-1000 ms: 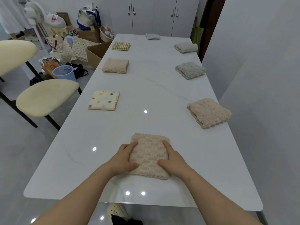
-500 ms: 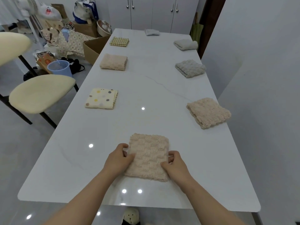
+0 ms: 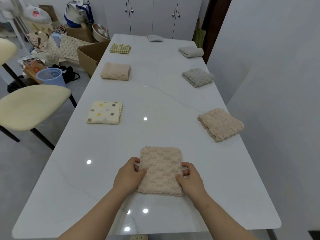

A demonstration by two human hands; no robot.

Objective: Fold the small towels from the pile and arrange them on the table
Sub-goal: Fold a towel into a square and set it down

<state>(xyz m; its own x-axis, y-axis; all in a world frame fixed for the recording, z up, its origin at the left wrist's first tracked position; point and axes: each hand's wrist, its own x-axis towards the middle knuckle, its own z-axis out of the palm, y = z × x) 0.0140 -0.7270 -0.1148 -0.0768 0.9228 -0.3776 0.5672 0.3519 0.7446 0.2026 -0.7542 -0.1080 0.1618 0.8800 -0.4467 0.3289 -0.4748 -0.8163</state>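
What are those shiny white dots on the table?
In the head view, the white dots are likely lamps reflected in the glossy table; same view, the light is soft, so the folded towel casts hardly any shadow.

The surface (image 3: pixel 155 101) is gleaming as glossy, smooth, faintly veined white stone, the beige towel (image 3: pixel 161 163) is showing nubby, matt terry cloth in raised checks, the dotted towel (image 3: pixel 104 112) is looking flatter and smoother, and the blue basket (image 3: pixel 50 76) is showing perforated plastic.
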